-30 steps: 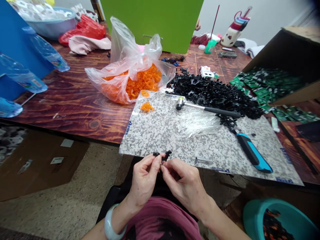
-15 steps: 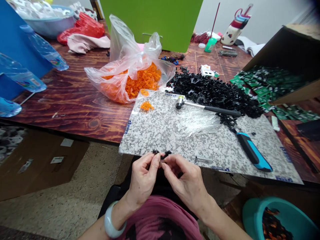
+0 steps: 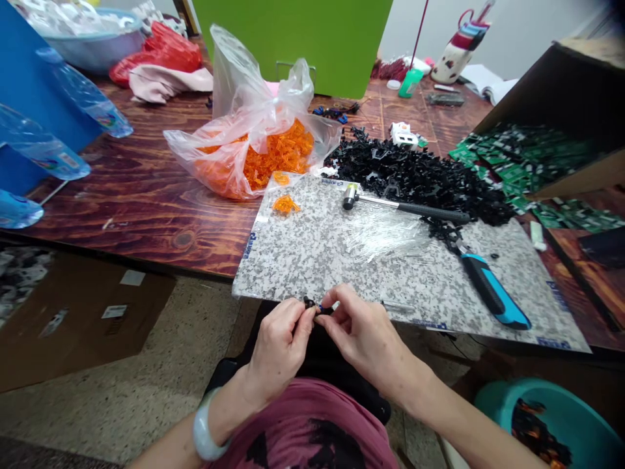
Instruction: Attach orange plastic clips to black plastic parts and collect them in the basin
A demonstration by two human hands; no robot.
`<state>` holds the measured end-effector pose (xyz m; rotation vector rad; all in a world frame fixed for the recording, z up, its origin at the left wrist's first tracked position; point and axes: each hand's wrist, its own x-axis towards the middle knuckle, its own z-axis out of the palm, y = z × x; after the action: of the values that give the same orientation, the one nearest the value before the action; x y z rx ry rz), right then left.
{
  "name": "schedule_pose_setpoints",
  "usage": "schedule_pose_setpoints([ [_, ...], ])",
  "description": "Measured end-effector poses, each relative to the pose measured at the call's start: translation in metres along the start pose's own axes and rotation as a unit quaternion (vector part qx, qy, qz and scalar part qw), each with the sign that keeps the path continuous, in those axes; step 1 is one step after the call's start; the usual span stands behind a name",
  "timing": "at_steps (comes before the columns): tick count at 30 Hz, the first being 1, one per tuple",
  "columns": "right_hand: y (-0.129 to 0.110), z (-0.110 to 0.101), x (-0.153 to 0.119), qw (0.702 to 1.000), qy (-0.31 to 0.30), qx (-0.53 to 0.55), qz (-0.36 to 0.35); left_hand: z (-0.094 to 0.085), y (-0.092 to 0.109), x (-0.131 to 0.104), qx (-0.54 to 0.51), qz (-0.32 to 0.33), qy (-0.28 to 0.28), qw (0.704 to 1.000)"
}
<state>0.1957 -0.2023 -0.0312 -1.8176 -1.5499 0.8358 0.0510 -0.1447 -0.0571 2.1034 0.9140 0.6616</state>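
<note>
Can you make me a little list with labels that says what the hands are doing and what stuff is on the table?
left hand: pinches a small black clip at the slab's near edge
right hand: pinches the same clip from the other side
slab: speckled grey, lying on the wooden table
on the slab: hammer, blue-handled tool, loose orange pieces
behind the slab: pile of black clips, clear bag of orange pieces
far right: cardboard box of green boards
lower right: teal tub
</note>
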Motion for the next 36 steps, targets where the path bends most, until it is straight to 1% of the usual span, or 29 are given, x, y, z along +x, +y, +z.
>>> schedule_pose_setpoints([
  [3, -0.003, -0.006, 0.002, 0.994, -0.045, -0.086, -0.043, -0.005, 0.001, 0.0, 0.016, 0.015, -0.034, 0.999],
  [5, -0.006, -0.01, 0.003, 0.983, -0.082, -0.149, -0.071, -0.01, 0.002, 0.0, 0.009, 0.004, -0.067, 0.998],
  [7, -0.008, -0.015, 0.005, 0.969, -0.117, -0.191, -0.1, -0.015, 0.003, 0.0, -0.006, -0.02, -0.112, 0.993],
  [10, -0.007, -0.021, 0.007, 0.957, -0.16, -0.197, -0.141, -0.023, 0.005, 0.001, -0.033, -0.059, -0.176, 0.982],
  [12, -0.003, -0.022, 0.007, 0.957, -0.163, -0.181, -0.157, -0.026, 0.005, 0.001, -0.062, -0.089, -0.198, 0.974],
  [13, 0.0, -0.022, 0.007, 0.96, -0.15, -0.171, -0.166, -0.027, 0.005, 0.001, -0.081, -0.105, -0.202, 0.97],
  [15, 0.007, -0.018, 0.004, 0.965, -0.089, -0.149, -0.196, -0.027, 0.003, -0.001, -0.134, -0.139, -0.194, 0.962],
  [17, 0.013, -0.012, 0.0, 0.963, -0.007, -0.133, -0.234, -0.026, -0.001, -0.003, -0.191, -0.175, -0.173, 0.95],
  [19, 0.019, -0.004, -0.004, 0.955, 0.065, -0.13, -0.258, -0.024, -0.004, -0.006, -0.234, -0.205, -0.145, 0.939],
  [21, 0.022, 0.003, -0.007, 0.95, 0.108, -0.126, -0.266, -0.023, -0.005, -0.009, -0.258, -0.223, -0.12, 0.932],
  [24, 0.023, 0.009, -0.009, 0.953, 0.129, -0.1, -0.256, -0.022, -0.006, -0.011, -0.277, -0.233, -0.095, 0.927],
  [28, 0.022, 0.013, -0.008, 0.963, 0.134, -0.069, -0.224, -0.02, -0.006, -0.011, -0.279, -0.235, -0.079, 0.928],
  [33, 0.023, 0.016, -0.006, 0.973, 0.123, -0.03, -0.191, -0.019, -0.008, -0.011, -0.269, -0.233, -0.067, 0.932],
  [36, 0.024, 0.019, -0.006, 0.98, 0.107, 0.012, -0.168, -0.019, -0.008, -0.011, -0.26, -0.231, -0.063, 0.935],
])
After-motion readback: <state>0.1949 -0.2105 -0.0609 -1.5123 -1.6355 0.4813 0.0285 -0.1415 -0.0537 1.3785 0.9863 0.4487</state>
